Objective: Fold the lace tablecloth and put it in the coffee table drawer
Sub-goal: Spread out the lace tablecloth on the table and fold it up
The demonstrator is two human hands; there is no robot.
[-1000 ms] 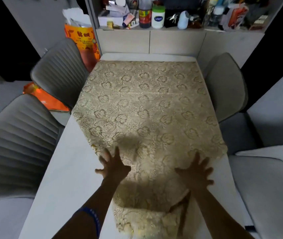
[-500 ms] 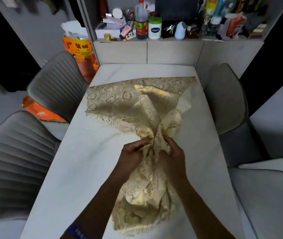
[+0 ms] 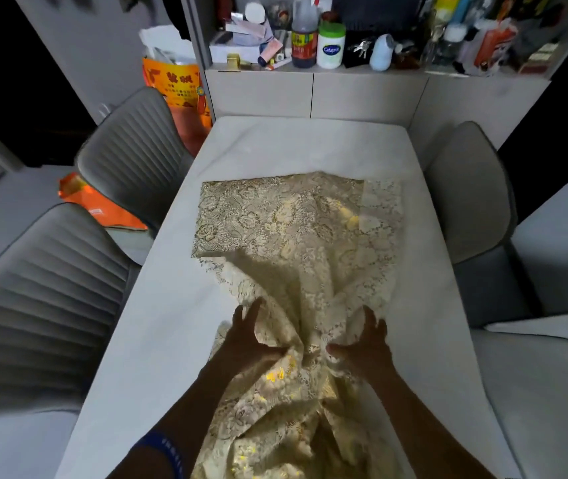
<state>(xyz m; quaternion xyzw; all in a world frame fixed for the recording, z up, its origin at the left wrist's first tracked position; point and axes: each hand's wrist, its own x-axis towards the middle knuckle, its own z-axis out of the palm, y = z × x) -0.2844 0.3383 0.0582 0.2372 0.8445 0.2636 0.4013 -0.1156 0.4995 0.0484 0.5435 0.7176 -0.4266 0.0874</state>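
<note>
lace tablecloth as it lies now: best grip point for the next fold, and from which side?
Probably the two far corners of the lace tablecloth, coming over it from the near side. That far end lies flat and squared on the table, so its edge is easy to pinch. The near part is bunched under the left hand and right hand.

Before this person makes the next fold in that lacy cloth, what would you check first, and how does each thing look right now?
1. Both hands on the tablecloth: ok; left hand and right hand are on it.
2. Cloth lying flat: not ok; bunched between the hands, rumpled near the person.
3. Far edge straight: ok on the left; the far right corner is a thinner layer.
4. Bare table beyond the cloth for folding: ok.
5. Cloth clear of the chairs: ok.
6. Coffee table drawer ready: cannot tell; not in view.
</note>
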